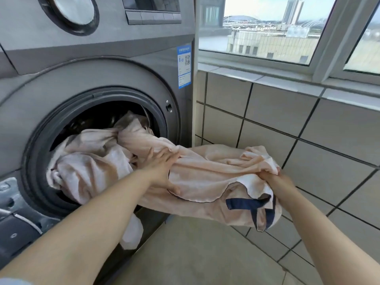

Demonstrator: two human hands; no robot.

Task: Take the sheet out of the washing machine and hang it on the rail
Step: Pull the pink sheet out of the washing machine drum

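A pale pink sheet (205,171) with dark blue trim spills out of the round opening of the grey washing machine (115,75). Part of it is bunched in the drum; a long fold stretches to the right outside. My left hand (162,171) grasps the fold just in front of the opening, fingers spread over the top and thumb underneath. My right hand (275,179) grips the sheet's far end in a fist, at the right, above the floor. No rail is in view.
The machine's open door (14,212) sits low at the left. A second round door (72,11) is above. A tiled wall (287,124) and a window sill (267,79) stand to the right. Tiled floor (205,254) lies below.
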